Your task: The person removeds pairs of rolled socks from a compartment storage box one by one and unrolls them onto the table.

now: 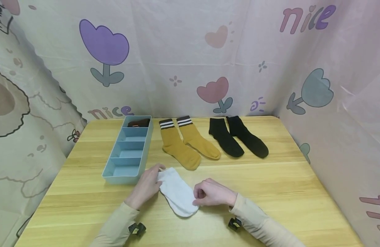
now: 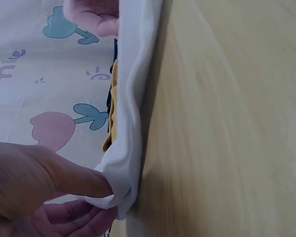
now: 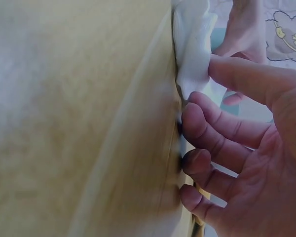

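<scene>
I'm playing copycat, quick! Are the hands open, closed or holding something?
Left hand: holding the flat white fabric socks at the cuff end.
Right hand: pinching their toe end.

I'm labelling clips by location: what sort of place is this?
Probably a small, curtained-off tabletop setup: a pale-yellow wood-grained table walled by pale, flower-printed hanging fabric, with a light-blue, four-compartment tray.

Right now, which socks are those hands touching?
The white socks, nearest the person: the left hand pinches one end and the right hand touches the other. The striped mustard socks and the black socks lie farther back, untouched.
</scene>
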Demonstrator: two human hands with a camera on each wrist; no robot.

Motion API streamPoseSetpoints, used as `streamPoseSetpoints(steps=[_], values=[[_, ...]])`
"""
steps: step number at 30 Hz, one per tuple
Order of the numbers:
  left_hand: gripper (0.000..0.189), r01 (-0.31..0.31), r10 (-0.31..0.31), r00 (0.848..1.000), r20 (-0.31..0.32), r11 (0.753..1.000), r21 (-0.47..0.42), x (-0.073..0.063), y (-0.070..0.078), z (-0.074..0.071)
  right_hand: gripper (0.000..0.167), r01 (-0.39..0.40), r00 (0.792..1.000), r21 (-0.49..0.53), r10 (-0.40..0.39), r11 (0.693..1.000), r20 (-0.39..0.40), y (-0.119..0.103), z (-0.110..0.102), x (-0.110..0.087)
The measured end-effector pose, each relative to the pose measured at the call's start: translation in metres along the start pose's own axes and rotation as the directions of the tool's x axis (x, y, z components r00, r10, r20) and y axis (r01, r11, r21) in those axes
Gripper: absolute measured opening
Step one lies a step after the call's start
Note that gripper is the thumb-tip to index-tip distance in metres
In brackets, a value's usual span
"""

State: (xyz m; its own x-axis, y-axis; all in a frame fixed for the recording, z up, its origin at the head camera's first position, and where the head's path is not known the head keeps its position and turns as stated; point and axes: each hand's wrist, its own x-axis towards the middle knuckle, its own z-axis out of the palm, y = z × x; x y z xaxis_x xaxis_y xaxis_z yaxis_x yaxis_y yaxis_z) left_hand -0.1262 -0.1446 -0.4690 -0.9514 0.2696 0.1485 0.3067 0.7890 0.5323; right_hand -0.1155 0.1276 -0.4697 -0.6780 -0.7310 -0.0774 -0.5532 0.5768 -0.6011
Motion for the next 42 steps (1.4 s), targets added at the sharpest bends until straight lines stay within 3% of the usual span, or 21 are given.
streamPoseSetpoints(steps=[3, 6, 14, 22, 31, 42], values=[[0.041, 0.053, -0.053, 0.998, 0.017, 0.997, -0.048, 0.0008, -0.0014, -0.0006, 0.017, -0.009, 1.000, 0.004, 0.009, 1.000, 0.006, -0.0005, 0.0002, 0.0005], [0.036, 0.070, -0.069, 0.998, 0.011, 0.996, -0.064, 0.0016, -0.0032, -0.0002, 0.016, -0.020, 1.000, 0.005, 0.019, 1.000, 0.021, -0.0016, -0.0004, 0.0010], [0.029, 0.067, -0.069, 0.997, -0.020, 0.995, -0.075, 0.0025, -0.0014, -0.0017, 0.014, -0.014, 1.000, 0.063, 0.013, 0.998, 0.023, 0.0001, 0.0003, 0.0004], [0.033, 0.076, -0.081, 0.996, -0.030, 0.989, -0.127, 0.0028, -0.0004, -0.0029, 0.013, -0.027, 1.000, 0.128, 0.028, 0.991, -0.006, -0.0012, 0.0004, 0.0006], [0.027, 0.091, -0.105, 0.994, -0.030, 0.949, -0.302, 0.0034, -0.0016, -0.0045, 0.029, -0.027, 0.999, 0.096, 0.031, 0.995, -0.044, -0.0008, 0.0016, 0.0013], [0.023, 0.135, -0.147, 0.989, -0.004, 0.914, -0.384, 0.0040, -0.0008, -0.0066, 0.026, -0.092, 0.992, 0.109, 0.101, 0.990, -0.081, -0.0034, 0.0039, 0.0046]])
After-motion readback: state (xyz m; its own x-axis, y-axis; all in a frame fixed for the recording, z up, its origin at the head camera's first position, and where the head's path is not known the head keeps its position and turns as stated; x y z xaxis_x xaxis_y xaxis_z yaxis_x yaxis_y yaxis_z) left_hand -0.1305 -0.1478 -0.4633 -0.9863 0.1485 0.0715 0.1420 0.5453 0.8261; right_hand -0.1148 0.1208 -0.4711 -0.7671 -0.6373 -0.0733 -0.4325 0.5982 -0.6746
